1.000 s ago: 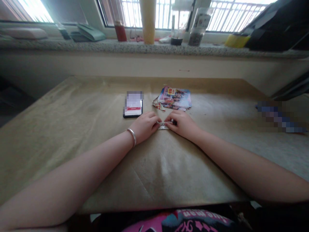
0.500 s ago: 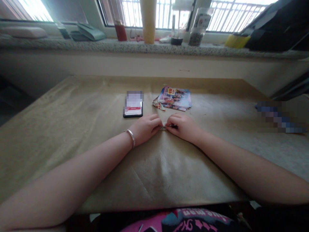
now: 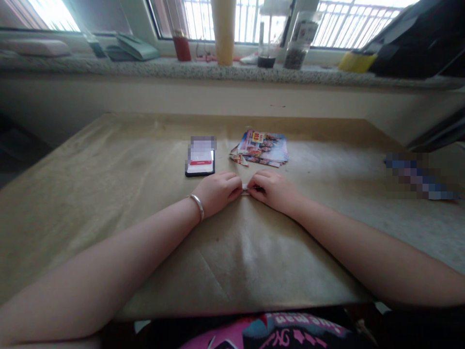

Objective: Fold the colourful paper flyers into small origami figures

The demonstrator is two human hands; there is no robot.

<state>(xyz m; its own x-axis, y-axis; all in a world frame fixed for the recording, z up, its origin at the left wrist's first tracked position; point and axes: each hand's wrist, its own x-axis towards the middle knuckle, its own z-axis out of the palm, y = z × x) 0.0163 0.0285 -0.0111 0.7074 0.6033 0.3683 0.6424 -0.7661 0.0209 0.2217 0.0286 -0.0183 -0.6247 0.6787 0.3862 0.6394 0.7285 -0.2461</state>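
A narrow, pale strip of folded paper (image 3: 244,189) lies low over the table between my hands, mostly covered by fingers. My left hand (image 3: 220,193), with a silver bangle at its wrist, is closed on the strip's left end. Fingers of my right hand (image 3: 275,190) pinch its right end, where a dark bit shows under them. Just beyond my hands is a stack of colourful printed leaflets (image 3: 268,147). A small folded piece of printed paper (image 3: 240,159) rests at the stack's near left corner.
A phone (image 3: 200,168) lies on the cloth-covered table (image 3: 145,160), beyond my left hand. At the far right is a blurred bluish item (image 3: 421,177). Behind the table, the stone windowsill (image 3: 240,72) carries a yellow cylinder (image 3: 223,34), a clear container (image 3: 298,43) and other items.
Both hands have shifted very slightly to the left, still holding the paper strip. The phone and the leaflets have stayed in place.
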